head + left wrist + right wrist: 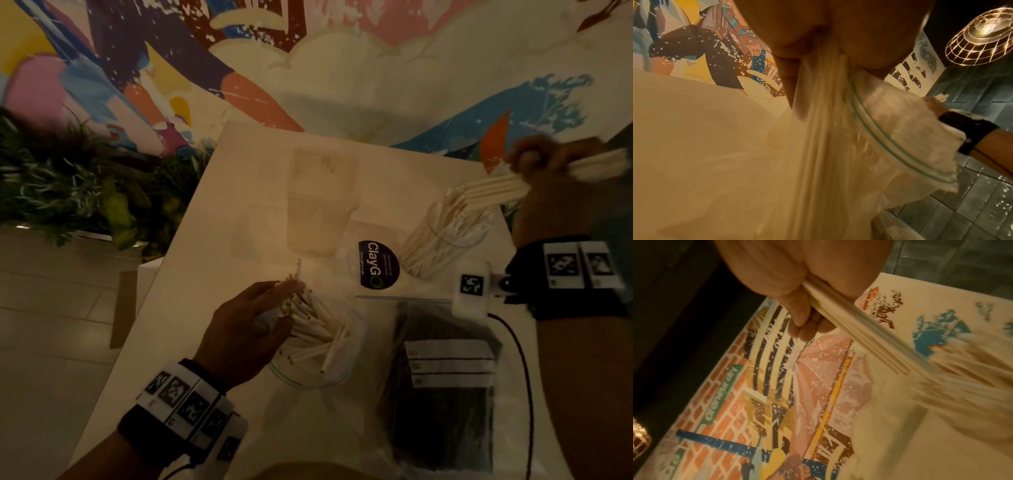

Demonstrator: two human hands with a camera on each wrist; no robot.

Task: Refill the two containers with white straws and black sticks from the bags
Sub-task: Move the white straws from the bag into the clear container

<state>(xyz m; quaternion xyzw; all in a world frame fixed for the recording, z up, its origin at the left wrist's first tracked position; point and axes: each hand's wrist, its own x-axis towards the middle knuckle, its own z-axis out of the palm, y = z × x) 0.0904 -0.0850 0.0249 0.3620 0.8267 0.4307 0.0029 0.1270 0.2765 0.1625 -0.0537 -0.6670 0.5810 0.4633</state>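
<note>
On the white table, a zip bag of black sticks lies flat near an open bag of white straws. An empty clear container stands beside a straw-filled one. The right hand grips a straw bundle over it; the left hand grips straws in the open bag.

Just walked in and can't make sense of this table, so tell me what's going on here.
A person is restocking straws. Their right hand grips a bunch of white straws above a clear container already packed with them. Their left hand holds more straws at the mouth of an open zip bag on the table. The bag of black sticks lies closed, and the second container looks empty.
</note>
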